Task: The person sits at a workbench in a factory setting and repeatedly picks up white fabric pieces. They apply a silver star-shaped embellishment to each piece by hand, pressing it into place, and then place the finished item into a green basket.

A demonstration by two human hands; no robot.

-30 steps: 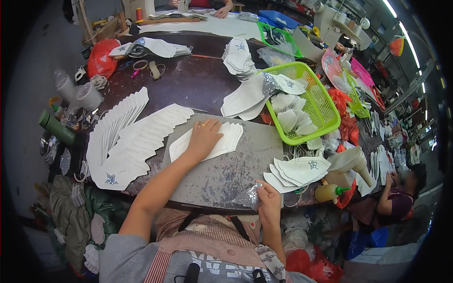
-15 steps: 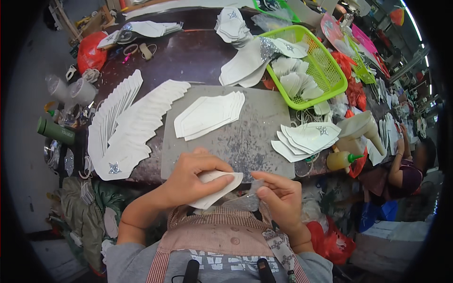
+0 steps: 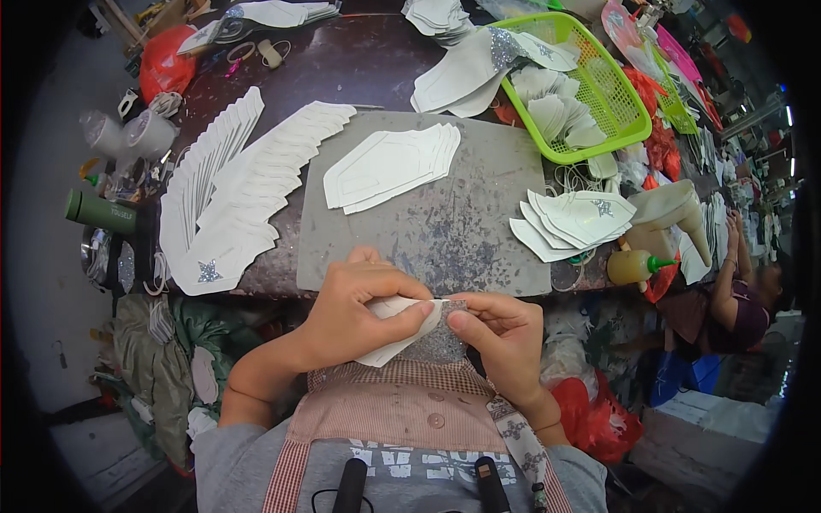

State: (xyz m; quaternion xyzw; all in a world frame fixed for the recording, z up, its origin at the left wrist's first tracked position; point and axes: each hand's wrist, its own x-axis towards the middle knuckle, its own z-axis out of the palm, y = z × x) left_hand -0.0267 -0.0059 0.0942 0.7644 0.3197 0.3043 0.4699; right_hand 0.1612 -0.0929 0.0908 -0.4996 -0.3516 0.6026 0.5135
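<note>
My left hand [image 3: 363, 308] pinches a white cut piece [image 3: 386, 351] of sheet material between thumb and fingers, just off the near edge of the grey board [image 3: 505, 188]. In my right hand [image 3: 505, 338], thumb and forefinger grip a silver glitter piece [image 3: 432, 342]. Its edge meets the end of the white piece, and both sets of fingertips almost touch there. Part of each piece is hidden by the fingers. Beyond my hands, a small stack of similar white pieces [image 3: 398, 165] lies on the board.
Left of the board, white pieces [image 3: 256, 197] are fanned out in overlapping rows. At the right lie star-marked white pieces [image 3: 581, 214], a yellow squeeze bottle [image 3: 629, 267] and a green basket [image 3: 547, 152]. A dark green flask [image 3: 98, 211] stands far left. A co-worker [image 3: 740, 308] is far right.
My right hand has brought the glitter piece leftward against the white piece's end; before, a gap showed between them. The whole view has shifted, with the table things now higher in it.
</note>
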